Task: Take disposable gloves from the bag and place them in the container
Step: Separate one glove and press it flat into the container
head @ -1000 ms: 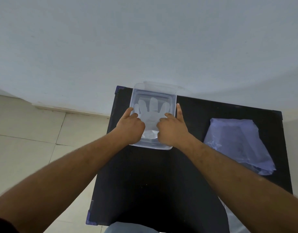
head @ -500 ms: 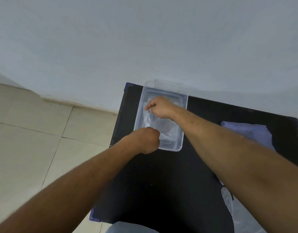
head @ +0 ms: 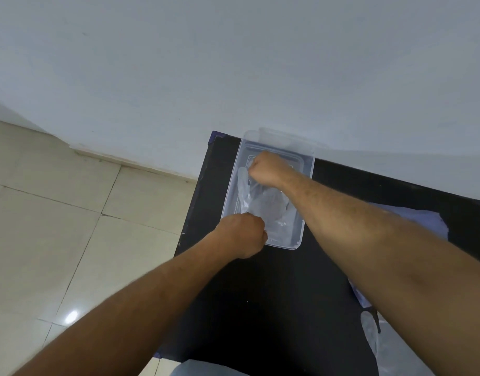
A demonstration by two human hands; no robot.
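Nearest, at 5 o'clock low right: a clear glove (head: 369, 335) lying flat beside the right forearm, partly off the black table (head: 274, 308). Just beyond it, at 3 o'clock: the bluish bag (head: 428, 221), slack and flattened, largely hidden behind that forearm. Contents impossible to tell from here.

Mid-field, at the near left corner of the clear container (head: 306, 169): left hand (head: 243, 234), curled into a fist, knuckles touching the rim. Whether anything is pinched inside it cannot be told; probably bracing the tub or holding a cuff edge.

Farther, toward 12 o'clock, inside the container's far half: right hand (head: 267, 169), also fisted, fingers folded down over thin clear film. Seemingly gripping the finger end of the glove in the tub (head: 263, 207), though the pinch itself is hidden.

Between the two fists: crumpled transparent glove material, long axis running 6 to 12 along the container's length, lying on the floor of the tub. One glove or several: not distinguishable.

Next supply well to the right, at 3 to 5 o'clock; right hand nearer by side, though crossed over the tub just now. Judged step: tucking and flattening before reaching back for the bag.

Farthest, at 12: the container's far wall against the pale wall.
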